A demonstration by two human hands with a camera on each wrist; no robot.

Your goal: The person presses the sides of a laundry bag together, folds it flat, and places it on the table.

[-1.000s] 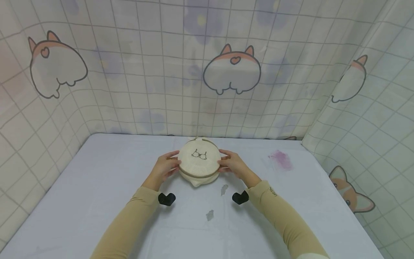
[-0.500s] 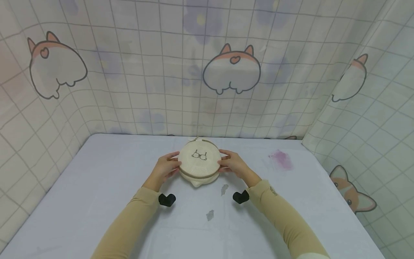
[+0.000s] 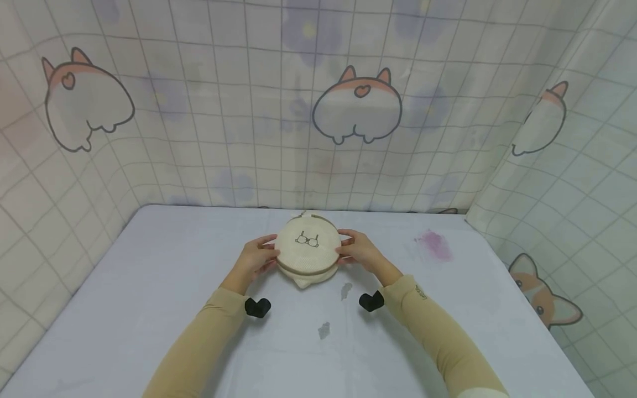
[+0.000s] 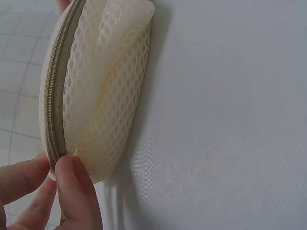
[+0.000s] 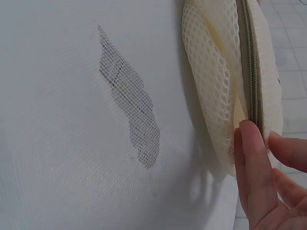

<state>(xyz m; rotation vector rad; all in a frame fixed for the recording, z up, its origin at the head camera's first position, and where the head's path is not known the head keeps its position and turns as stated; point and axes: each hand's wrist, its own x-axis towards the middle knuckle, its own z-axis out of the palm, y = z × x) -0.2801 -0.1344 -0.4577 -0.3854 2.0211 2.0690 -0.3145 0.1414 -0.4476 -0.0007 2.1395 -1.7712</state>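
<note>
A round cream mesh laundry bag (image 3: 304, 257) with a glasses drawing on its top sits near the far side of the table. My left hand (image 3: 252, 258) pinches its left edge; in the left wrist view the thumb presses beside the zipper (image 4: 52, 103) and the other fingers lie behind the rim. On the opposite edge my right hand (image 3: 362, 253) has a matching pinch, the zipper (image 5: 253, 67) running down to the fingertips in the right wrist view. The zipper teeth are meshed along the stretch that shows. The soft mesh side of the bag sags in folds below the zipper.
The white-covered table (image 3: 164, 276) has a pink stain (image 3: 434, 245) at the right and grey worn patches (image 3: 324, 330) in front of the bag. A grid-patterned curtain (image 3: 278, 138) with animal drawings hangs behind and along both sides.
</note>
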